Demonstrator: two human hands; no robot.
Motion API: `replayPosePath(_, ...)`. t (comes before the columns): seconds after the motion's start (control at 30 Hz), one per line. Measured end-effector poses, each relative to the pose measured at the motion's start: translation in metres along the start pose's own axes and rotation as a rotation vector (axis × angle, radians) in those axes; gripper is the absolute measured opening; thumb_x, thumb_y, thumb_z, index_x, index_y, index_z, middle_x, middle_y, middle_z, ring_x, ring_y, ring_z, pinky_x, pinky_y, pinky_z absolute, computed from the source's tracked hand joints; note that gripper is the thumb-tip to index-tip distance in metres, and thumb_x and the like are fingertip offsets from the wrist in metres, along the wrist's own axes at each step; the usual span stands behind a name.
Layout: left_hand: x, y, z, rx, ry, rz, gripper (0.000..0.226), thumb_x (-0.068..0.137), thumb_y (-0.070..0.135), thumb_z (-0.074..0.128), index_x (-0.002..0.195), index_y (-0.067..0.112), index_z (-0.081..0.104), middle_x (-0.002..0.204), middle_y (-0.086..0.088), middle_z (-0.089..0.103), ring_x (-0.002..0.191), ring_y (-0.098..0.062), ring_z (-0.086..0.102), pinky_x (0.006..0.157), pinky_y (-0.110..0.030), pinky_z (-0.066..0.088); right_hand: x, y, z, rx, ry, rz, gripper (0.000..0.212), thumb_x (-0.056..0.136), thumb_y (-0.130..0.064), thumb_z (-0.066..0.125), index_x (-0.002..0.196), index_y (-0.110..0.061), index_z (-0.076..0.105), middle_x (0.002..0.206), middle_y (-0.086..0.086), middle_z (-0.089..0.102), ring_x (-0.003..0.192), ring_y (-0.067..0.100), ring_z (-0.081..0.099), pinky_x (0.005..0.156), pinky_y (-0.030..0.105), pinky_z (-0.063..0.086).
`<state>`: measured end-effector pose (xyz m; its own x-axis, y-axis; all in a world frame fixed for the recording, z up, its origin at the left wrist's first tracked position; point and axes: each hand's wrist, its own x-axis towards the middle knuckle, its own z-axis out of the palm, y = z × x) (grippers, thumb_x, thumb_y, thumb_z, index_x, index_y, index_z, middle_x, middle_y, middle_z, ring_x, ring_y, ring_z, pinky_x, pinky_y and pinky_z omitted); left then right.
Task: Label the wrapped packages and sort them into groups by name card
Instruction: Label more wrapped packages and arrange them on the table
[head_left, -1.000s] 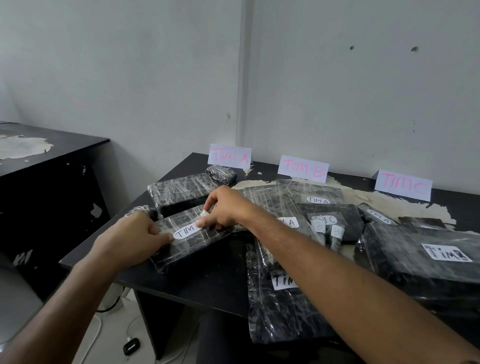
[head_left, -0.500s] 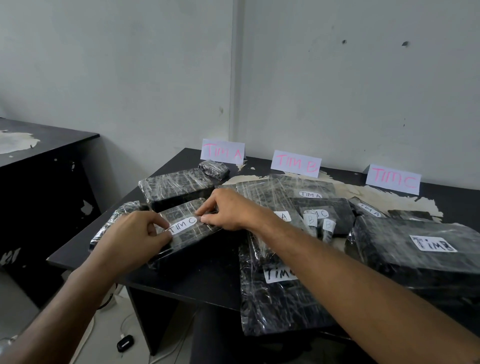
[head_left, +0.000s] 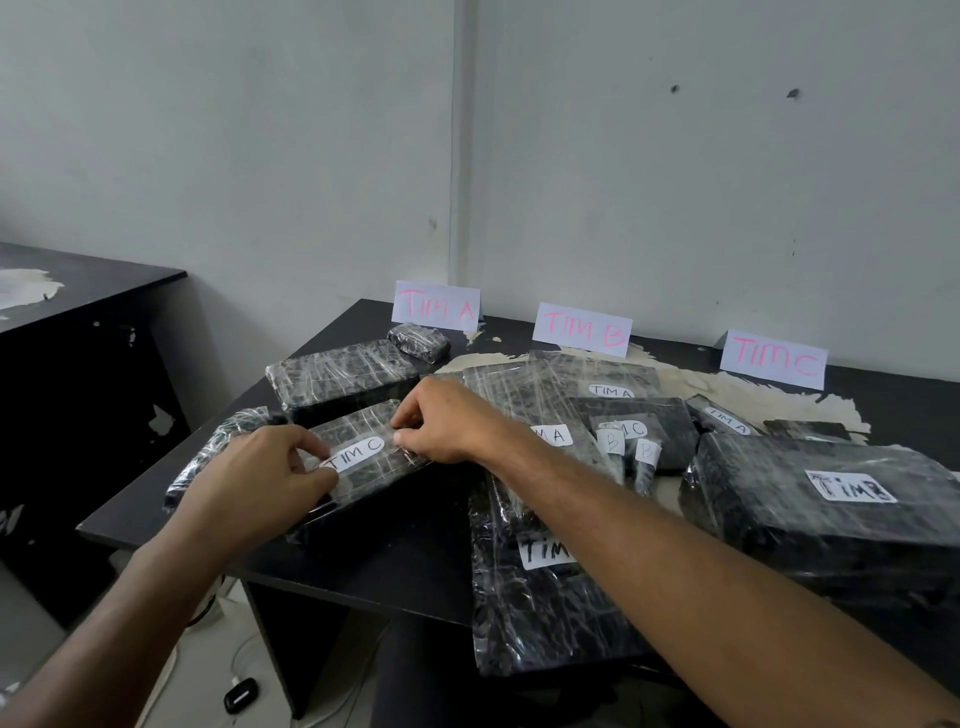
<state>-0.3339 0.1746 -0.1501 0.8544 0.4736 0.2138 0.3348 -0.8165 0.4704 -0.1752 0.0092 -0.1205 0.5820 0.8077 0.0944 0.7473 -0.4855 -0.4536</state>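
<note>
Nearest, a long wrapped parcel (head_left: 540, 613) overhangs the tabletop (head_left: 395, 566) front edge, right of the TIM C package (head_left: 358, 462). That package lies near the left edge, bare tabletop in front. The left hand (head_left: 265, 483) pinches its near end shut; the right hand (head_left: 441, 421) pinches film at its far end. Its label (head_left: 353, 455) is now uncovered. Beyond stand name cards (head_left: 582, 328).

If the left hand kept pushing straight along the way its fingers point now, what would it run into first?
The left hand points right, across the package labelled TIM C. It would most likely meet the right hand, whose fingertips pinch the same package past the label. Depth is hard to judge, so it might pass beneath.
</note>
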Motion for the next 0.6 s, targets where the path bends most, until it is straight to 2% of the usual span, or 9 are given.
replayPosePath(0.07, 0.001, 0.002, -0.002, 0.000, -0.007, -0.010, 0.010, 0.080, 0.034, 0.073, 0.088, 0.036, 0.068, 0.064, 0.028, 0.066, 0.056, -0.002, 0.062, 0.055, -0.025, 0.044, 0.000, 0.000, -0.003, -0.040, 0.003, -0.002, 0.014, 0.088, -0.011, 0.066, 0.082, -0.010, 0.079, 0.081, -0.003, 0.076, 0.075, 0.010, 0.069, 0.075, 0.030, 0.057)
replayPosePath(0.13, 0.001, 0.003, -0.003, -0.002, 0.003, -0.020, 0.008, 0.081, 0.034, 0.072, 0.087, 0.035, 0.066, 0.064, 0.028, 0.066, 0.058, -0.002, 0.062, 0.056, -0.026, 0.045, -0.002, 0.001, -0.005, -0.065, 0.008, 0.003, 0.014, 0.087, -0.010, 0.066, 0.091, -0.009, 0.080, 0.093, 0.000, 0.078, 0.084, 0.012, 0.070, 0.079, 0.030, 0.057)
replayPosePath(0.2, -0.001, 0.004, -0.003, 0.009, 0.025, -0.042, 0.009, 0.081, 0.036, 0.071, 0.088, 0.035, 0.064, 0.061, 0.017, 0.067, 0.062, -0.004, 0.063, 0.060, -0.028, 0.049, -0.003, 0.002, -0.006, -0.057, 0.023, -0.009, 0.020, 0.089, -0.011, 0.067, 0.104, -0.012, 0.079, 0.106, 0.000, 0.077, 0.089, 0.009, 0.067, 0.080, 0.024, 0.053)
replayPosePath(0.37, -0.007, 0.023, 0.000, 0.073, 0.148, 0.015, 0.013, 0.081, 0.044, 0.065, 0.091, 0.037, 0.061, 0.070, 0.013, 0.064, 0.072, -0.012, 0.062, 0.064, -0.033, 0.049, -0.011, 0.005, -0.012, -0.015, 0.078, -0.019, 0.020, 0.093, -0.019, 0.067, 0.110, -0.013, 0.076, 0.105, 0.000, 0.076, 0.091, 0.010, 0.069, 0.084, 0.027, 0.055)
replayPosePath(0.47, -0.005, 0.054, 0.004, 0.041, 0.169, 0.088, 0.011, 0.081, 0.043, 0.064, 0.089, 0.037, 0.060, 0.067, 0.013, 0.062, 0.070, -0.012, 0.060, 0.061, -0.032, 0.043, -0.020, 0.010, -0.026, 0.029, 0.138, -0.004, 0.017, 0.094, -0.021, 0.068, 0.107, -0.014, 0.076, 0.102, -0.001, 0.076, 0.088, 0.008, 0.068, 0.079, 0.023, 0.051)
replayPosePath(0.6, 0.003, 0.105, 0.012, -0.019, 0.154, 0.198, 0.009, 0.082, 0.040, 0.064, 0.089, 0.036, 0.061, 0.067, 0.013, 0.061, 0.068, -0.007, 0.059, 0.058, -0.029, 0.040, -0.043, 0.026, -0.056, 0.006, 0.241, 0.005, 0.013, 0.093, -0.020, 0.066, 0.097, -0.016, 0.078, 0.095, -0.004, 0.076, 0.079, 0.004, 0.065, 0.064, 0.015, 0.043)
